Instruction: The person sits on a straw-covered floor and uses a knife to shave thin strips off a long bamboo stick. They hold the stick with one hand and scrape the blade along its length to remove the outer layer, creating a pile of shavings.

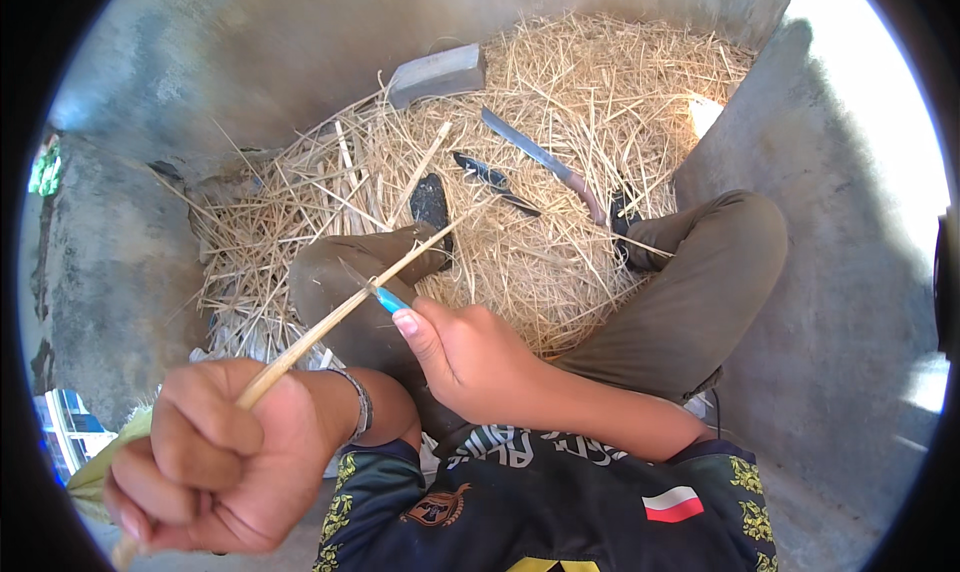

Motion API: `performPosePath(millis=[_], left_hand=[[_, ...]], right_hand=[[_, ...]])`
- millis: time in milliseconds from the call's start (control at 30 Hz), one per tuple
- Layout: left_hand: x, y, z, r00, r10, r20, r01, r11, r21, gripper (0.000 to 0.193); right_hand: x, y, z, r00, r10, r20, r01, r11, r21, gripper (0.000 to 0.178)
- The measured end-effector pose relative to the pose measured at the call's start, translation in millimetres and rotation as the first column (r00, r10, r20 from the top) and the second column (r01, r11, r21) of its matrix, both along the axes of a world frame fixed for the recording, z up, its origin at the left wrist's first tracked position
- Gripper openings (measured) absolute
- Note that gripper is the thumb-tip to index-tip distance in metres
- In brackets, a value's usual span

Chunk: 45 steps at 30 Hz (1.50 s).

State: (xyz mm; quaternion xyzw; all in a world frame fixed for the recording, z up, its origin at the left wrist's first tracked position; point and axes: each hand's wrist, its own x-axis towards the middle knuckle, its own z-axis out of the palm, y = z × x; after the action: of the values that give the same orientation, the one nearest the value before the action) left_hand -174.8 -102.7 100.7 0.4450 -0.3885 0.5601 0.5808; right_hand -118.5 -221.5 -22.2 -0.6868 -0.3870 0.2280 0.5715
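Note:
My left hand (205, 462), at the lower left, is closed around a long pale stick (335, 317), perhaps bamboo. The stick slants up and away to the right, thinning toward its far end. Near the middle, my right hand (470, 357) grips a small knife (388, 299) with a blue handle, its thumb stretched along it. The thin blade lies against the stick, pointing up and left. Much of the handle is hidden in my fist.
Pale shavings (590, 82) cover the floor between my bent legs. A machete (540, 152) with a brown handle lies there, beside a dark sheath-like object (490, 180). A grey block (437, 74) rests by the far wall. Concrete walls (810, 272) stand close on several sides.

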Motion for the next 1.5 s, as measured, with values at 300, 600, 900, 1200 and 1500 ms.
performPosePath(millis=[300,600,900,1200,1500], left_hand=[[1,15,0,0.997,0.074,-0.003,-0.074,0.997,-0.001,0.025],[2,27,2,0.993,0.118,-0.004,-0.118,0.992,-0.053,0.027],[5,21,6,0.989,0.104,-0.103,-0.108,0.994,-0.033,0.025],[18,29,12,0.987,0.135,-0.091,-0.144,0.985,-0.098,0.018],[11,11,15,0.964,0.058,-0.258,-0.032,0.994,0.104,0.013]], right_hand=[[-20,1,52,0.996,0.040,0.086,-0.037,0.999,-0.031,0.046],[1,25,9,0.996,-0.085,0.016,0.086,0.994,-0.074,0.049],[23,40,-38,0.989,-0.145,0.009,0.145,0.985,-0.093,0.051],[12,39,15,0.996,-0.085,0.022,0.085,0.996,-0.026,0.055],[84,54,-181,0.911,-0.398,0.112,0.407,0.819,-0.404,0.068]])
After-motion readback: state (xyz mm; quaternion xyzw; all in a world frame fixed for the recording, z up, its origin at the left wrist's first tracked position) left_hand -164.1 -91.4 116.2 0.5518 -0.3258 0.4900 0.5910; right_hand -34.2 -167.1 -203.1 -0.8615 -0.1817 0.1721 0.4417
